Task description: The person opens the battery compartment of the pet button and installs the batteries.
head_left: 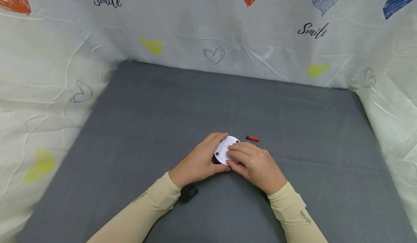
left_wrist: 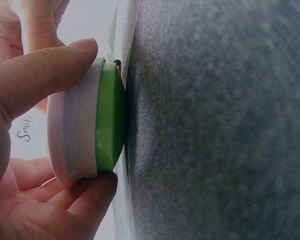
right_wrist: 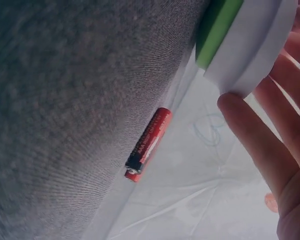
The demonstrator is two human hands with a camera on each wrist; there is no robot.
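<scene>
A round white device with a green underside [left_wrist: 111, 117] is tilted just above the table, its white perforated back [head_left: 224, 148] with small dark feet turned up. My left hand [head_left: 208, 156] grips its rim, thumb on one side and fingers round the other. My right hand [head_left: 255, 163] lays its fingertips on the back, the thumb touching the rim; in the right wrist view these fingers [right_wrist: 282, 82] look mostly straight. What lies under them is hidden. A red-and-black AAA battery [right_wrist: 151, 137] lies beyond my right hand, with a second one partly behind it.
Grey cloth covers the table [head_left: 182, 102]. White sheeting [head_left: 195, 26] printed with hearts and "Smile" hangs along the back and sides. A black wrist-camera piece [head_left: 189, 193] sits below my left wrist.
</scene>
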